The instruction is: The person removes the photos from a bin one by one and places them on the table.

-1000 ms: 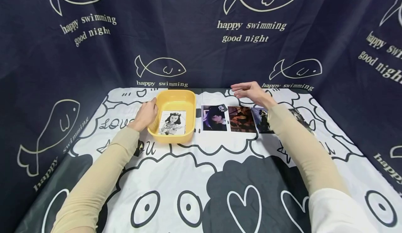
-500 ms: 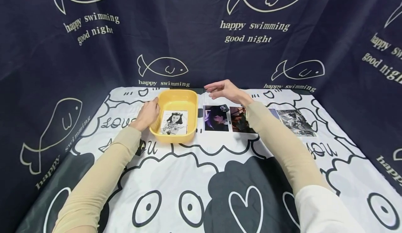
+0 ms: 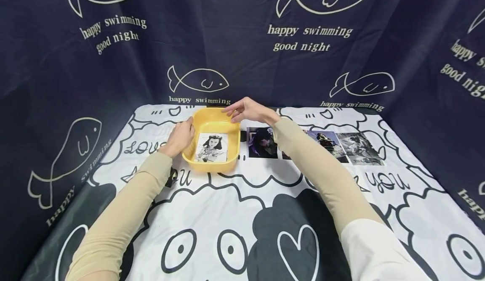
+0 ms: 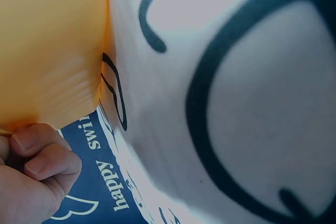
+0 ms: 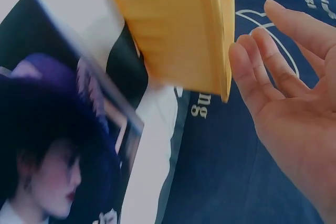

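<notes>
A yellow plastic basin (image 3: 210, 168) stands left of centre on the table, with a black-and-white photo (image 3: 212, 148) of a person lying in it. My left hand (image 3: 182, 136) grips the basin's left rim, fingers curled at the edge in the left wrist view. At the far right corner of the basin is my right hand (image 3: 250, 110), its fingers loosely extended and holding nothing. In the right wrist view, its fingertips (image 5: 241, 59) are right at the rim. To the right, a photo with a purple hat (image 3: 261, 144) begins a row; my right sleeve partly hides the photo beside it.
Farther along the row lie a bluish-purple photo (image 3: 327, 144) and a grey photo (image 3: 360, 148). A white cloth (image 3: 204, 239) with black cartoon prints covers the table. Behind the table hangs a dark blue curtain (image 3: 242, 54) with fish drawings.
My right hand has moved left from above the photo row to the basin's far right corner, uncovering the photos at the right end. The left hand still holds the basin.
</notes>
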Tool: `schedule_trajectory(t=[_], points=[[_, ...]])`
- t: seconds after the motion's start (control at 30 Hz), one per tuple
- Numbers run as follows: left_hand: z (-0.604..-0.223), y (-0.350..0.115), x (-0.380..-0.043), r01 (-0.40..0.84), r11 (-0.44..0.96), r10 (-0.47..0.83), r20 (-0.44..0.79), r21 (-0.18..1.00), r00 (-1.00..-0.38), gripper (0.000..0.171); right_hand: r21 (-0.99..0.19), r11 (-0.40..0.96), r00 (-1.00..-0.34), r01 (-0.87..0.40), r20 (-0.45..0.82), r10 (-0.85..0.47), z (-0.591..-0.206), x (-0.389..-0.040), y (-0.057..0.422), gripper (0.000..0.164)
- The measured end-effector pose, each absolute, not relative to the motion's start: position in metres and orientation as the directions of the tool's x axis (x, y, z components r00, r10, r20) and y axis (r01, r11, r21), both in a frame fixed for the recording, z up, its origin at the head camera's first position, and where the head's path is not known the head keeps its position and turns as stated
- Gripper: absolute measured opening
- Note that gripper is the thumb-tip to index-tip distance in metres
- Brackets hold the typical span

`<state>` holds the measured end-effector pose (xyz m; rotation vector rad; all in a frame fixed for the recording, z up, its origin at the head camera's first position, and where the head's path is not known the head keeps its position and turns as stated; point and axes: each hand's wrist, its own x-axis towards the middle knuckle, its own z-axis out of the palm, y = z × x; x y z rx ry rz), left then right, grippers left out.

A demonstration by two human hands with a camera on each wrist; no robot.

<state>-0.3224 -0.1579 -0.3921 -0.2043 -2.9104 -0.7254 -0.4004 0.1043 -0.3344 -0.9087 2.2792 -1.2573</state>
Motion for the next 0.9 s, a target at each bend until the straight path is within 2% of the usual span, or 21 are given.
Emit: schedule_trajectory(t=[0.2, 0.5, 0.9], points=[[-0.392, -0.159, -0.323, 0.168, 0.879, 0.099, 0.173, 0.447, -0.98, 0.046, -0.77, 0.485, -0.688, -0.414, -0.084, -0.721, -0.34, -0.404, 0.078, 0.048], [-0.393, -0.157, -0.323, 0.168, 0.872, 0.103, 0.163, 0.46, -0.981, 0.049, -0.53, 0.637, -0.653, -0.56, -0.191, -0.733, -0.346, -0.404, 0.055, 0.044], [-0.393, -0.158, -0.324, 0.164, 0.869, 0.101, 0.158, 0.466, -0.982, 0.049, -0.327, 0.706, -0.641, -0.628, -0.297, -0.708, -0.349, -0.403, 0.04, 0.051]])
